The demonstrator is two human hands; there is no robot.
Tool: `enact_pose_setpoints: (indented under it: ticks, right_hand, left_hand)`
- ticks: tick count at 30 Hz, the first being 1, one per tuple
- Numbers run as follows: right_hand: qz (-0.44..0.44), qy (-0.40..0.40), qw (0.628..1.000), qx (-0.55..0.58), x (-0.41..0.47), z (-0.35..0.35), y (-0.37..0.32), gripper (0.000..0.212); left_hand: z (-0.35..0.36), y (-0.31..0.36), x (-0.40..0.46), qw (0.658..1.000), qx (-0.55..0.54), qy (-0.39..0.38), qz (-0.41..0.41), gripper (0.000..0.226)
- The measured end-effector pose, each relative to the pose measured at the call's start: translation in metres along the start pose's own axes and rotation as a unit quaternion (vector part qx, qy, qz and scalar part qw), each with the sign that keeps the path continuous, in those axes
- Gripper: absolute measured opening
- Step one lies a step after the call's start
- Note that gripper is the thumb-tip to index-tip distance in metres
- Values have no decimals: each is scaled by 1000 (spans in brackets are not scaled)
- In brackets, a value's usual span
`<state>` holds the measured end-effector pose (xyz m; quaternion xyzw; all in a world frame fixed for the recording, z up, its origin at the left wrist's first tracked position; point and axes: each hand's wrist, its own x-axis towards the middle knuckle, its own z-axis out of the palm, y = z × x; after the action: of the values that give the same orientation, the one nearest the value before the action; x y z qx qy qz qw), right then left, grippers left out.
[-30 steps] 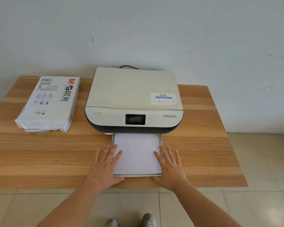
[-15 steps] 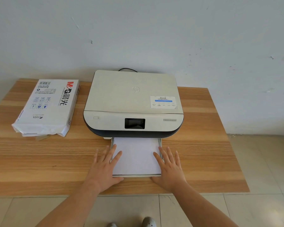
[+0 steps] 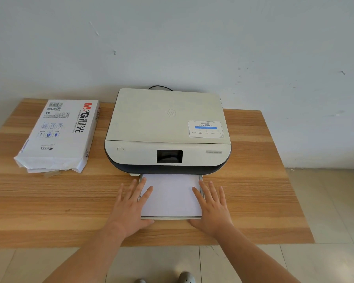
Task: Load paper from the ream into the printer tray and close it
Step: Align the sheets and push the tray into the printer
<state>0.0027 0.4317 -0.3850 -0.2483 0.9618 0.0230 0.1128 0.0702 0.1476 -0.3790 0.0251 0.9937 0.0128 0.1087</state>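
A beige printer point(image 3: 168, 127) with a dark base sits mid-table, lid down. Its paper tray point(image 3: 172, 217) sticks out at the front, filled with white sheets of paper point(image 3: 171, 196). My left hand point(image 3: 131, 205) lies flat with spread fingers over the tray's left edge, thumb at the tray's front corner. My right hand point(image 3: 212, 205) lies flat the same way over the tray's right edge. Neither hand holds anything. The opened paper ream point(image 3: 59, 133), white wrapper with red lettering, lies at the table's left.
The wooden table point(image 3: 264, 180) stands against a pale wall, with a tiled floor in front and to the right. A black cable point(image 3: 159, 87) runs behind the printer. My shoes point(image 3: 185, 277) show at the bottom edge.
The tray has slid a little further into the printer, with both hands flat on its sides moving forward with it. The view has shifted slightly.
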Motion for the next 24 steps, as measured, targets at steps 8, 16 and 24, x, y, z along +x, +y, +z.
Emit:
enact_pose_setpoints:
  ticks: [8, 16, 24]
  right_hand:
    - [-3, 12, 1000, -1, 4, -1, 1, 107]
    - [-1, 17, 1000, -8, 10, -5, 2, 107]
    - [7, 32, 999, -18, 17, -8, 4, 114]
  left_hand:
    - [0, -3, 7, 1000, 14, -3, 2, 103]
    - [-3, -1, 11, 1000, 17, 6, -8, 102]
    - [-6, -1, 19, 999, 34, 15, -9, 108]
